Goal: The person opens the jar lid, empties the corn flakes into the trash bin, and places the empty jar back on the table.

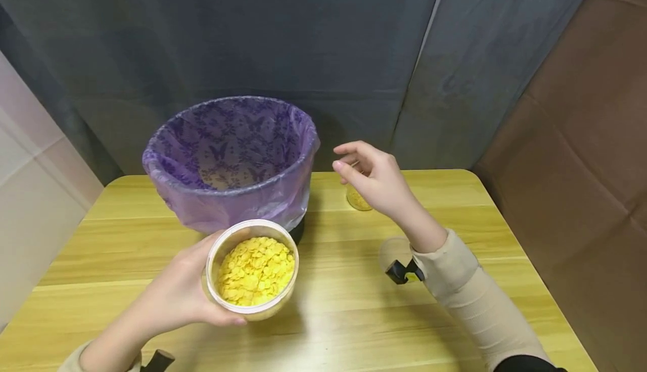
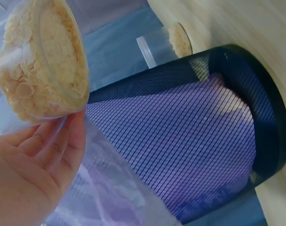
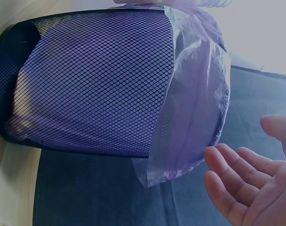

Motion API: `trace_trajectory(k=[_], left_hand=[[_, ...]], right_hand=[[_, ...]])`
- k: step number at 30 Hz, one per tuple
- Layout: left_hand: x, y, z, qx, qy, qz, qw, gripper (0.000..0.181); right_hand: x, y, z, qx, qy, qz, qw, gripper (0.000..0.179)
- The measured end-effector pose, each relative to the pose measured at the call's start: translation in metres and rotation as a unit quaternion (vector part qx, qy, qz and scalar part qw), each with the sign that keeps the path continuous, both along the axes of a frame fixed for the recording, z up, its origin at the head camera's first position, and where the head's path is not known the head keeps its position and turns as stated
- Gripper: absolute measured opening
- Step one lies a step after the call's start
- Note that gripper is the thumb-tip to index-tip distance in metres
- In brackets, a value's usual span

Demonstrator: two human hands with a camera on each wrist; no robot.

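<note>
My left hand (image 1: 184, 290) grips a clear plastic tub of yellow corn flakes (image 1: 256, 271), tilted with its open mouth facing me, in front of the bin. In the left wrist view, fingers lie against the side of the tub (image 2: 44, 61). My right hand (image 1: 371, 178) hovers to the right of the bin with loosely bent fingers and nothing in them. The right wrist view shows the same hand (image 3: 251, 183) palm up beside the liner. Standing upright on the table behind it, partly hidden, is a second clear container of flakes (image 1: 359, 199).
A black mesh bin (image 3: 96, 80) with a purple butterfly-patterned liner (image 1: 242, 214) stands at the table's back left. One round clear lid (image 1: 391, 251) lies on the wooden table (image 1: 343, 316) by my right wrist. Grey curtains (image 1: 303, 35) hang behind.
</note>
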State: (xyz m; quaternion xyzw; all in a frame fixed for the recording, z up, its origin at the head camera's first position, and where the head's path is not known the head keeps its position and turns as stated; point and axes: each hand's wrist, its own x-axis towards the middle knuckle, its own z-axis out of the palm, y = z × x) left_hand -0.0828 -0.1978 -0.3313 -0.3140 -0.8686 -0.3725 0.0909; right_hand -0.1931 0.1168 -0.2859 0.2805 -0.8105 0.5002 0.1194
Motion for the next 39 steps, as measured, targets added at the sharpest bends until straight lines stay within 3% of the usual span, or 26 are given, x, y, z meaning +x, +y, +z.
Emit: trace_trajectory(k=[8, 16, 26, 39], left_hand=[[0.002, -0.006, 0.006, -0.001, 0.016, 0.011, 0.9998, 0.116], [0.004, -0.01, 0.009, -0.009, 0.038, 0.022, 0.999, 0.115], [0.008, -0.016, 0.014, -0.007, 0.044, 0.029, 0.9986, 0.115], [0.012, -0.025, 0.019, 0.002, 0.054, 0.048, 0.9974, 0.118]], right_hand=[[-0.011, -0.012, 0.01, -0.027, -0.061, 0.005, 0.9977, 0.031], [-0.022, -0.024, 0.015, -0.021, -0.134, 0.01, 0.9907, 0.04], [-0.032, -0.037, 0.016, -0.013, -0.181, 0.006, 0.9833, 0.049], [-0.037, -0.05, 0.017, -0.093, -0.282, 0.025, 0.9546, 0.06]])
